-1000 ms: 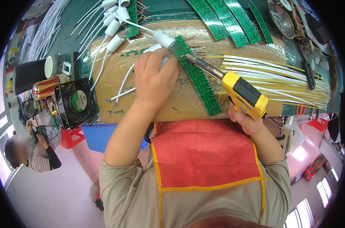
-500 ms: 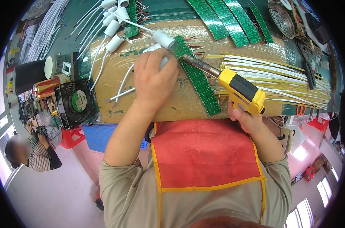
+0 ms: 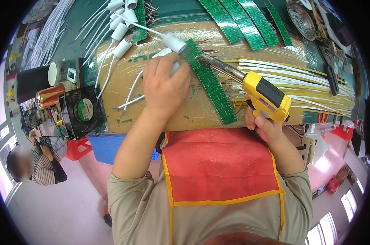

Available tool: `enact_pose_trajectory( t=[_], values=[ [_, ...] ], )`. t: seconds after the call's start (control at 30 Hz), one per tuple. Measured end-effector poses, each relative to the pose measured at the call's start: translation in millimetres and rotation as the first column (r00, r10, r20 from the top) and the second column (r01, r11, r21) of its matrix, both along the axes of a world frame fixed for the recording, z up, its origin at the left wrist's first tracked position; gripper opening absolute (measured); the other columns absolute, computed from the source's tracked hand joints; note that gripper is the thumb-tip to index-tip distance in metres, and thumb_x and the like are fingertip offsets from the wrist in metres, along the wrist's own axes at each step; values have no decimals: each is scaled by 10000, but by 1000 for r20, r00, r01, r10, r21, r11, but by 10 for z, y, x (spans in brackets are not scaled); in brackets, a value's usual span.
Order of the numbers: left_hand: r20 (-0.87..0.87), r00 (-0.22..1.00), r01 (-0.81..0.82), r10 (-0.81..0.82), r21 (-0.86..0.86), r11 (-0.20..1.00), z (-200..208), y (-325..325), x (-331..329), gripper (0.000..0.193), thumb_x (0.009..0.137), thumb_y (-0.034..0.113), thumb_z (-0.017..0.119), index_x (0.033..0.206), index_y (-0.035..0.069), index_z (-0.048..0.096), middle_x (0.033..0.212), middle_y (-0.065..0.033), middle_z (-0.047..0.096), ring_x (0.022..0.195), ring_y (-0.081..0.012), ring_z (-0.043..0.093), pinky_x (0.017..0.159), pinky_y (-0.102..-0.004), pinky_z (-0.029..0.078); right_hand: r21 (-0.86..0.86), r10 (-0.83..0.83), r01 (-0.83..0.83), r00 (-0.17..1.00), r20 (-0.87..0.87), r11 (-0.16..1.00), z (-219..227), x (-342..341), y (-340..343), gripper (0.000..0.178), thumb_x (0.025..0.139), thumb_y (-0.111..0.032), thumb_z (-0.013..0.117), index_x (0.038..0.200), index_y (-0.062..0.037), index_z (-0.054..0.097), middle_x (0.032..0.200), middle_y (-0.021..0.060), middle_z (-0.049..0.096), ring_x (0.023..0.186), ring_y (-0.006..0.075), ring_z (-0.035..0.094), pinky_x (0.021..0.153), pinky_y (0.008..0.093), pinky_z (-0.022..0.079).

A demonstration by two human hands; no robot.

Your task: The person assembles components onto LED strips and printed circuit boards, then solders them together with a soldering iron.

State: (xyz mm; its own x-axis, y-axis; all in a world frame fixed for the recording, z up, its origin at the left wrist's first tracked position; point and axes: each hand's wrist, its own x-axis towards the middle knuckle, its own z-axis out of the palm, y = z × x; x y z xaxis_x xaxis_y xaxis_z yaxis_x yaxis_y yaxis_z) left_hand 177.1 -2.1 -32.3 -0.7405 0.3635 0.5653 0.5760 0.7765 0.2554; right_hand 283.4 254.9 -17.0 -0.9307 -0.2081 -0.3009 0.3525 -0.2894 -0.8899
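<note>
My left hand (image 3: 166, 83) is closed on a white cylindrical housing (image 3: 175, 67), which shows only partly between my fingers. White cables (image 3: 132, 90) come out from beneath that hand. Above its fingertips lies another white housing with a cable (image 3: 174, 43), its end against a long green circuit board strip (image 3: 211, 85). In my right hand (image 3: 263, 124) is a yellow and black soldering gun (image 3: 266, 96). The gun's metal barrel points left, and its tip sits over the right edge of the strip's upper part. Red and dark wires stick out along that edge.
More white housings with cables (image 3: 120, 30) lie at the upper left. Several green board strips (image 3: 238, 20) are at the far side. A stack of white and yellow strips (image 3: 295, 81) lies right. A black fan (image 3: 81, 110) stands left; another person (image 3: 42, 163) sits beyond it.
The soldering gun has shifted a little to the right, drawing its tip toward the board strip's edge. My left hand has stayed almost in place.
</note>
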Motion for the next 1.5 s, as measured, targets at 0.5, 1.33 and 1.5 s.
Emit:
enact_pose_trajectory(
  t=[0.5,1.33,1.5],
  values=[
    [33,999,-21,21,-6,1000,43,15,18,185,668,46,712,844,85,671,932,-70,603,819,-266,582,726,-384,456,-84,-15,17,1000,16,996,-4,73,76,729,798,-345,715,1360,-17,387,719,28,437,590,139,427,531,272,366],
    [153,988,-32,32,-3,999,632,-207,-812,307,778,254,717,1021,72,666,1024,-120,651,984,-310,592,857,-420,455,-273,-135,74,968,-212,959,-133,5,13,722,847,-384,694,1383,-47,346,1299,212,443,948,266,634,777,404,559],
    [166,881,-449,443,-7,894,541,-384,-1974,400,817,348,655,1117,83,652,1070,-125,665,1013,-321,609,868,-410,481,-304,-208,136,954,-218,943,-180,-15,53,705,849,-334,695,1366,-5,345,1190,174,495,809,212,625,687,307,505]
  ],
)
